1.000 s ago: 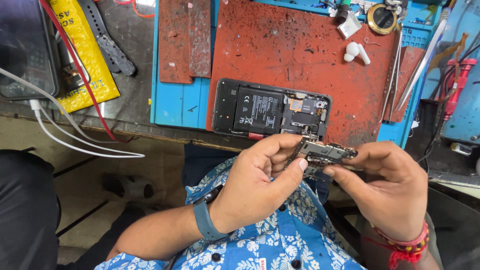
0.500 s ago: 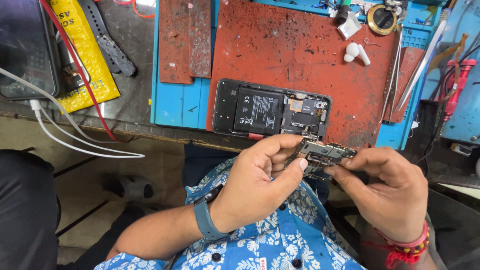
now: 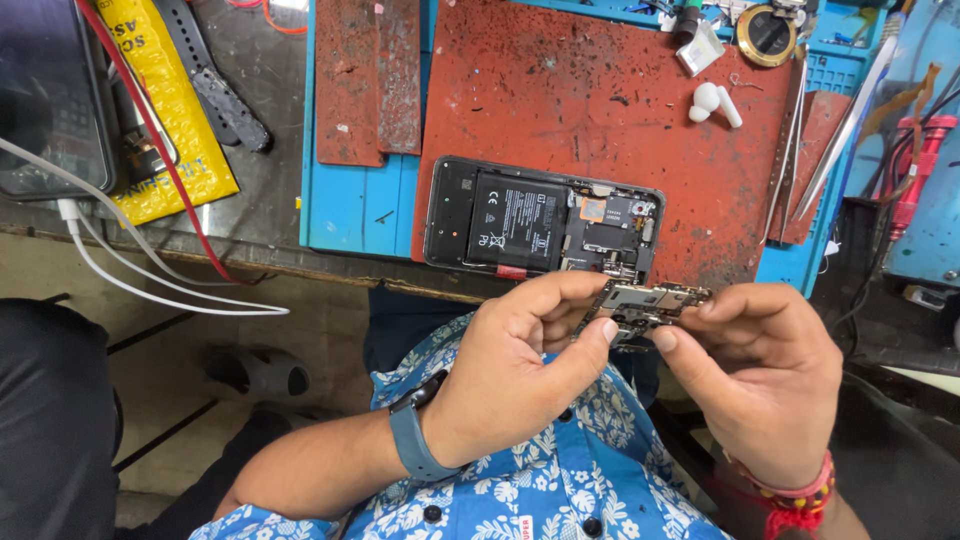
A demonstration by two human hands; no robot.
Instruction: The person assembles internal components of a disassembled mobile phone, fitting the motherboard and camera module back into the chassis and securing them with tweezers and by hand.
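Both my hands hold a small phone circuit board (image 3: 650, 304) just in front of the bench edge, above my lap. My left hand (image 3: 520, 370), with a blue wristband, pinches its left end between thumb and fingers. My right hand (image 3: 765, 375), with a red thread bracelet, grips its right end. An opened phone (image 3: 540, 220) lies back-side up on the red work mat (image 3: 600, 110), its black battery exposed and a gap at its right end.
Tweezers (image 3: 800, 140) lie at the mat's right edge, a white earbud (image 3: 715, 100) near the top. A yellow packet (image 3: 170, 110), a dark strap (image 3: 215, 85) and white cables (image 3: 150, 285) sit left. A red tool (image 3: 915, 160) stands far right. A grey sandal (image 3: 255, 370) is on the floor.
The board and both hands have shifted very slightly; the grip on the board is unchanged.
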